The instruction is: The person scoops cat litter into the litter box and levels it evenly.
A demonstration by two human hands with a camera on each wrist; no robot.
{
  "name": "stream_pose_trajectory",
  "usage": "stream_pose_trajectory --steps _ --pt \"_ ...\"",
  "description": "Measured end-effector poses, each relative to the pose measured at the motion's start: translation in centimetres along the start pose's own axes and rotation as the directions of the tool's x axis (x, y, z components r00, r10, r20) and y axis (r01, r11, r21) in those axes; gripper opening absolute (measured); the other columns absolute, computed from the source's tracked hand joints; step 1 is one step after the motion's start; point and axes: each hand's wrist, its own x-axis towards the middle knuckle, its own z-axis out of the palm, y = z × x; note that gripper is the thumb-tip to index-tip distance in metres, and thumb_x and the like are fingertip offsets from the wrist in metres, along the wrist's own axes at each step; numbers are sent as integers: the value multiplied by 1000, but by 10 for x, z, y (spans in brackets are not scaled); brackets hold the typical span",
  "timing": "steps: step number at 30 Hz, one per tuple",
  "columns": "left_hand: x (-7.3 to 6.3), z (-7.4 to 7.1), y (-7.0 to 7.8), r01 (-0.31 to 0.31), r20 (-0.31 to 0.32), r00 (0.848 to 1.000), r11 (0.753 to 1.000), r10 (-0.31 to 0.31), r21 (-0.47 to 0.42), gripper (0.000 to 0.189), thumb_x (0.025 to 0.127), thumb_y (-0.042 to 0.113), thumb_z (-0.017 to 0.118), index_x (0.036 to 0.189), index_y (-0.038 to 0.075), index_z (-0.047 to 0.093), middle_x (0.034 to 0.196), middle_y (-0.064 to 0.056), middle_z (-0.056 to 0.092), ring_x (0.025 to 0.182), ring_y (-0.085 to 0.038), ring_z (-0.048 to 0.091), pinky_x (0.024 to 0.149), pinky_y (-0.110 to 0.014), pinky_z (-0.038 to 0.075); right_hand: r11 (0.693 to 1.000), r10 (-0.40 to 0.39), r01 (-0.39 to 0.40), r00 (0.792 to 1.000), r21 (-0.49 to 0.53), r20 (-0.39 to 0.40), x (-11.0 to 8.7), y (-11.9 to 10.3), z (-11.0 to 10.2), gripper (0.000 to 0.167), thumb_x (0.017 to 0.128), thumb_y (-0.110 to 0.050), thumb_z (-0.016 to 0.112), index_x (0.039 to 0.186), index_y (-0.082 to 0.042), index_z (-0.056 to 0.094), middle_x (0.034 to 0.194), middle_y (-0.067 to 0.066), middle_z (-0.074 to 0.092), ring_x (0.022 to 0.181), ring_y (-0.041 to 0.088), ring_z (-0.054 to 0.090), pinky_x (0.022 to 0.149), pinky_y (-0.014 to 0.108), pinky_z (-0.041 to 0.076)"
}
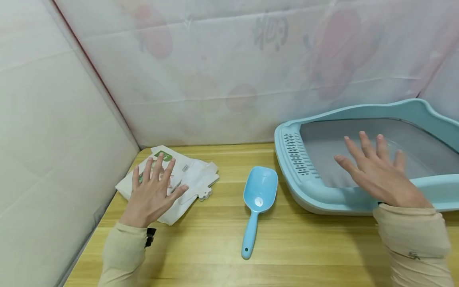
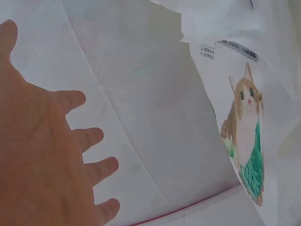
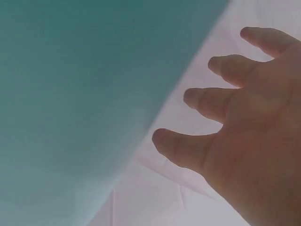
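Observation:
My left hand [image 1: 152,197] is held with fingers spread over a white bag [image 1: 127,184] with green print, at the left of the table. In the left wrist view the bag shows a printed cat [image 2: 247,122]. My right hand [image 1: 381,175], fingers also spread, is above the front part of a light blue litter box [image 1: 290,187] with a grey inside. Neither hand holds anything. Between them a light blue litter scoop [image 1: 259,191] lies on the table, handle toward me. In the right wrist view a blurred blue-green wall [image 3: 84,94] fills the left side.
White flat items [image 1: 199,181], perhaps bags or cards, lie on the right part of the bag. The wooden table [image 1: 201,255] meets a pale printed curtain [image 1: 201,79] at the back and a white cloth wall [image 1: 46,139] at the left.

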Motion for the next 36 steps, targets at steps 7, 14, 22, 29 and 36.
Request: stream_pose_trajectory --steps 7,14,22,29,36 --pt "-3 0 -2 -37 -38 999 998 39 52 82 99 62 48 159 9 30 164 -22 21 149 -45 19 111 -69 16 986 -120 98 978 -133 -171 8 -9 1 76 103 -47 54 155 3 30 155 36 26 140 58 25 102 76 20" --pt "-3 1 -4 -114 -92 988 987 125 113 75 95 57 60 149 6 49 149 -24 46 133 -44 46 103 -64 37 966 -243 174 859 -191 -451 6 -22 6 46 84 -17 81 122 4 66 114 34 64 91 48 63 64 62 49" --pt "3 0 -5 -177 -106 975 970 196 166 56 93 50 66 123 4 69 120 -17 68 103 -39 67 84 -59 51 938 -342 316 781 -141 -522 17 -38 6 35 79 -8 84 112 0 73 98 22 71 74 34 66 51 47 46" --pt "1 5 -6 -191 -91 974 968 207 164 49 92 47 68 116 4 72 119 -17 69 98 -38 69 78 -60 51 925 -364 367 788 -97 -496 23 -52 9 32 82 -8 82 112 -2 74 102 17 73 82 31 67 61 50 49" --pt "-5 8 -11 -195 -61 976 961 211 197 47 91 48 69 111 5 73 113 -18 71 94 -36 69 76 -57 53 910 -385 411 788 -56 -480 26 -73 13 32 82 -8 82 112 -1 74 101 15 73 83 30 68 62 48 50"
